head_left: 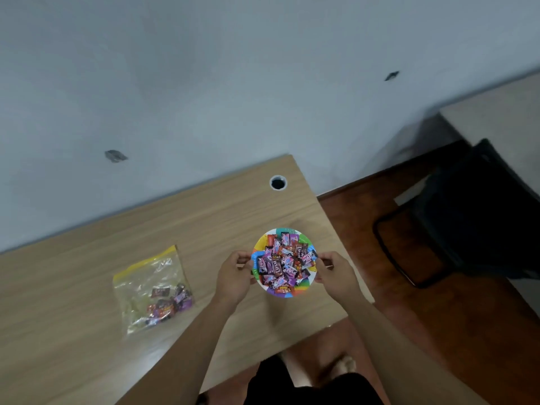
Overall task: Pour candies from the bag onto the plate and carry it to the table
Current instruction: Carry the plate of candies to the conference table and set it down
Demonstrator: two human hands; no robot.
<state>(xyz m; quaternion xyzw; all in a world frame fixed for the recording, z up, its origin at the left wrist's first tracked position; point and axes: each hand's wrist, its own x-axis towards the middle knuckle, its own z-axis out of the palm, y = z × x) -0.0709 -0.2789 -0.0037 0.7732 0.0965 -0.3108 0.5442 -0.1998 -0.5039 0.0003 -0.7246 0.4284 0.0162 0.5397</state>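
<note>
- i see the plate (304,287), a round paper one with a rainbow-coloured rim, held over the right end of the wooden surface (73,287), close to its front right corner.
- my left hand (233,276) is closed on the plate's left rim, fingers curled in at the edge; i cannot tell how far they go underneath.
- my right hand (336,273) is closed on the right rim in the same way, thumb side on top, fingers tucked at the edge.
- whether the plate rests on the surface or is lifted just clear of it, i cannot tell from this view.
- the candies (285,263) are heaped in the middle of the plate, mostly purple, pink and dark wrappers, covering nearly all of it but the rim.
- the bag (152,287), clear plastic with a yellow zip strip, lies flat on the surface to the left of my left hand, apart from the plate.
- a few candies are inside the bag, bunched in its lower right part.
- a round cable hole (278,182) sits in the surface near the wall, beyond the plate.
- a black chair (467,211) stands on the reddish floor (438,317) to the right, well apart from the surface.
- both forearms reach in from the bottom of the view, and dark shorts show below.
</note>
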